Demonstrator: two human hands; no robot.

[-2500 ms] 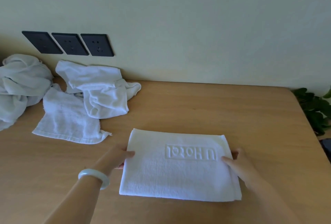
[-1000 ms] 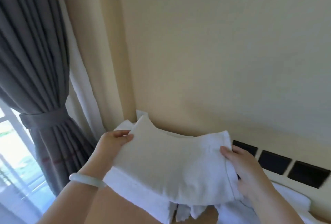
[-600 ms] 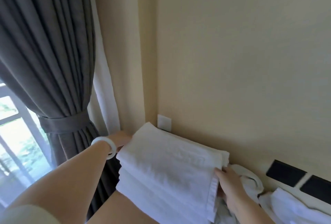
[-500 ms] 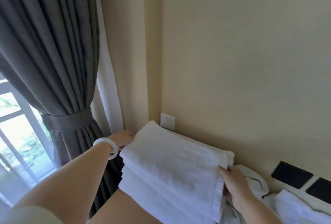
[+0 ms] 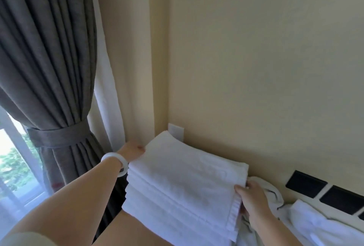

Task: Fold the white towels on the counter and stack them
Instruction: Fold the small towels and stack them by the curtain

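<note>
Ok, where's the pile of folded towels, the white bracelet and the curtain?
pile of folded towels (image 5: pixel 183 184): head view, middle of the top towel.
white bracelet (image 5: pixel 116 162): head view, the band on the left wrist.
curtain (image 5: pixel 49 58): head view, grey folds above the tie-back.

Plain cream wall across twelve to three o'clock, meeting a narrow return of the same colour at a corner near twelve. Grey curtain gathered by a matching tie-back at nine to ten o'clock, with a sheer white curtain hanging just beside it and a daylit window showing green foliage at eight o'clock. Small white wall plate low on the wall near the centre, dark socket plates in a row at four o'clock, and a strip of bare wooden counter at six o'clock.
</note>
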